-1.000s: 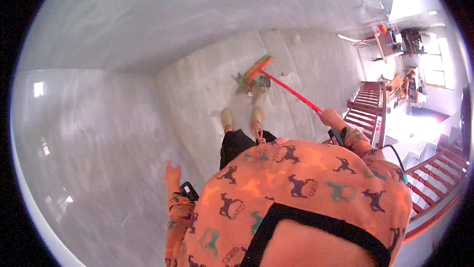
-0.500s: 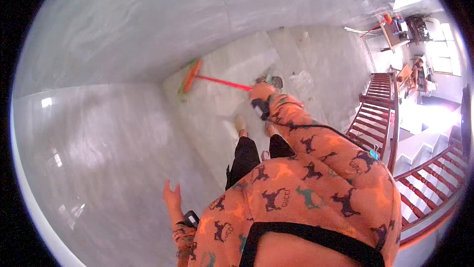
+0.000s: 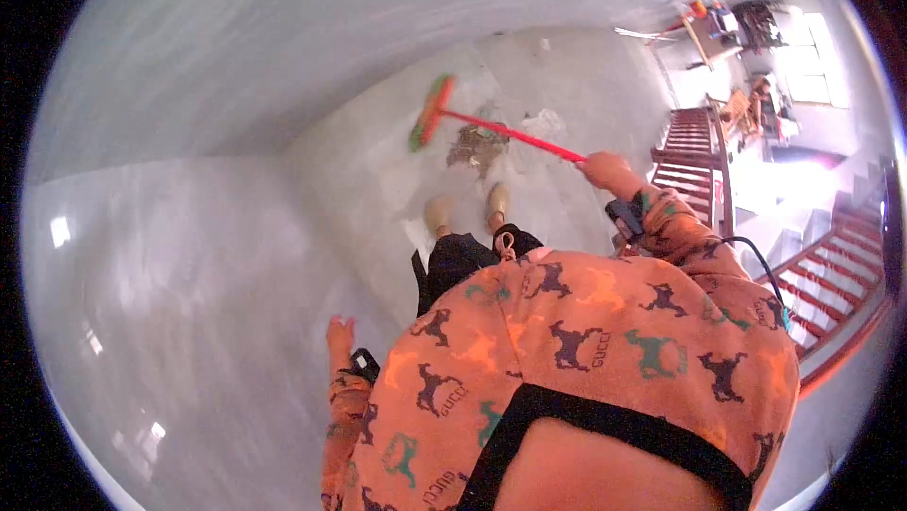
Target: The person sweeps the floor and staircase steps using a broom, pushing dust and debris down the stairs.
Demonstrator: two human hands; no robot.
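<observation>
My right hand [image 3: 609, 174] is closed around the end of the red handle of a broom [image 3: 529, 140]. The broom head, orange with green bristles, rests on the floor ahead of my feet, slightly blurred. Beside the handle lies a patch of grey-brown dirt and debris [image 3: 477, 147]. A crumpled whitish piece, perhaps plastic [image 3: 542, 121], is just beyond it. My left hand [image 3: 341, 332] hangs low at my side near the wall, its fingers apart and holding nothing.
Grey walls [image 3: 170, 256] rise on the left and ahead, meeting in a corner. On the right, a reddish-brown wooden railing [image 3: 836, 289] borders a staircase. Farther off stand a table with items [image 3: 709, 39] and a bright window [image 3: 811, 62]. My feet in light shoes are on the pale floor [image 3: 368, 180].
The broom head has come away from the wall corner toward the right, near the debris. My right hand has moved right with the handle, uncovering the dirt patch.
</observation>
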